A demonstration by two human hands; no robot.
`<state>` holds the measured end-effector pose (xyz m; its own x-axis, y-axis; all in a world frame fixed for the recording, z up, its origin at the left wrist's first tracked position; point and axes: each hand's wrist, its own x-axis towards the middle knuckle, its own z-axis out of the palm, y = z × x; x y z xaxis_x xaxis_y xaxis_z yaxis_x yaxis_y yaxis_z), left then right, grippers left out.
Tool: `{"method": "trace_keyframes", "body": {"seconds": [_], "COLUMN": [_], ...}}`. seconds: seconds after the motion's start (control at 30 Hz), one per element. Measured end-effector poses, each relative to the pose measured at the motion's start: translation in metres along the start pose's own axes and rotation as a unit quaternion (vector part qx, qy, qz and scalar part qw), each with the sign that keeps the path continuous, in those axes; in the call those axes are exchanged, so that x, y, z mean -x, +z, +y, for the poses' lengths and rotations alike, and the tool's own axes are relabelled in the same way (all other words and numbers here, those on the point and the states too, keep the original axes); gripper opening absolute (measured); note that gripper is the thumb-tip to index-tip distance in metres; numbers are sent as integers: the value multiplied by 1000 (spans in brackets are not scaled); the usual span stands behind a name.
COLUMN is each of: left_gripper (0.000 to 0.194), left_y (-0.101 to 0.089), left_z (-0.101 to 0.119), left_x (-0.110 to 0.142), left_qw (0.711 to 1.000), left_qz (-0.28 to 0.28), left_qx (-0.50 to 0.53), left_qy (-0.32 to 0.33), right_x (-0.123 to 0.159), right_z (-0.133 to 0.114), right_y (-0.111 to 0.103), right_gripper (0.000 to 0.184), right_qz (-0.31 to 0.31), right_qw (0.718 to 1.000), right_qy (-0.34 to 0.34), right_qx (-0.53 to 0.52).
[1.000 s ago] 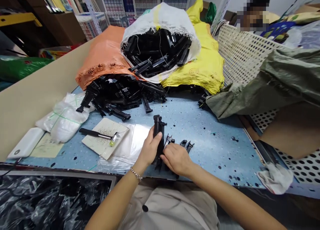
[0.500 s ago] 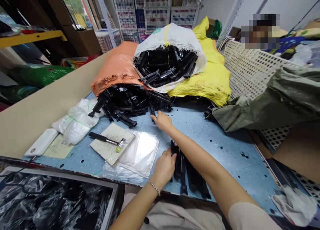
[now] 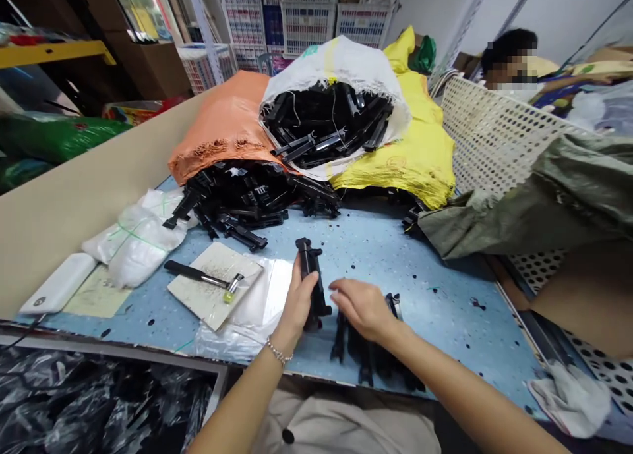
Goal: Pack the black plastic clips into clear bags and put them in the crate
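Note:
My left hand (image 3: 297, 299) is closed around a long black plastic part (image 3: 310, 269), holding it tilted upright above the table. To its right is my right hand (image 3: 363, 307), its fingers loosely bent and slightly apart, with nothing visible in them. Its fingertips are close to the held part but seem apart from it. Below the right hand, several similar black parts (image 3: 364, 368) lie side by side at the table's front edge, partly hidden by the hand and forearm. A hammer (image 3: 200, 273) with a black handle rests on a pale square board (image 3: 212, 309), left of my hands.
Orange (image 3: 222, 121), white (image 3: 341, 55) and yellow (image 3: 425, 131) sacks spill black parts at the back. Clear plastic bags (image 3: 271, 289) lie beside the board. Left are a wrapped white bundle (image 3: 141, 243) and a white device (image 3: 59, 286). A perforated crate (image 3: 494, 131) and another person (image 3: 509, 58) are right.
My right hand has come back from the pile by the orange sack. The left hand has risen from the row of parts and now holds a black part.

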<state>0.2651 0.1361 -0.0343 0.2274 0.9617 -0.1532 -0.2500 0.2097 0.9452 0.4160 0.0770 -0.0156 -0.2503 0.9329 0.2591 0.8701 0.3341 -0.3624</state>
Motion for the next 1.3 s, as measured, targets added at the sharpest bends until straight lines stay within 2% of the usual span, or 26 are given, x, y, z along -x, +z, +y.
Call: {"method": "trace_keyframes", "body": {"seconds": [0.1,0.2,0.27,0.37,0.43,0.5,0.6,0.7,0.8,0.87,0.97,1.07,1.17,1.23,1.3], "left_gripper": [58,59,60,61,58,54,49,49,52,56,60,58,51,48,51], "left_y": [9,14,15,11,7,2,-6,-10,-6,0,6,1,-12,-18,-18], "left_z": [-3,-3,0,9,15,20,17,2,-19,-33,-43,-39,-27,-18,-9], "left_x": [25,39,40,31,24,19,16,19,28,34,41,42,36,27,13], "left_qw": [994,984,979,977,976,972,952,893,822,808,829,855,900,940,978], "left_qz": [-78,-122,-122,-94,-69,-59,-72,-83,-88,-84,-68,-45,-31,-33,-30], "left_qx": [-69,-122,-150,-176,-188,-207,-288,-443,-562,-581,-555,-516,-434,-340,-208], "left_qy": [12,39,61,81,85,89,73,3,-38,-40,-22,11,33,21,-15], "right_x": [-6,-18,-19,-6,9,23,29,2,-56,-103,-162,-191,-189,-170,-140], "right_z": [23,38,36,19,4,-7,-9,7,33,52,76,89,95,96,93], "right_y": [-11,-15,-13,-6,2,12,22,20,10,3,-4,-8,-13,-17,-18], "right_gripper": [37,39,41,43,41,37,36,35,28,30,43,47,40,31,22], "right_qz": [69,58,52,19,2,13,23,-15,-5,30,63,60,59,55,37], "right_qw": [995,995,998,998,998,994,993,999,995,986,976,968,958,946,927], "right_qy": [28,-30,-18,13,-41,-105,-109,-42,104,161,210,238,250,255,256], "right_qx": [62,78,31,-53,-40,12,44,20,-4,-3,-13,-59,-129,-192,-272]}}
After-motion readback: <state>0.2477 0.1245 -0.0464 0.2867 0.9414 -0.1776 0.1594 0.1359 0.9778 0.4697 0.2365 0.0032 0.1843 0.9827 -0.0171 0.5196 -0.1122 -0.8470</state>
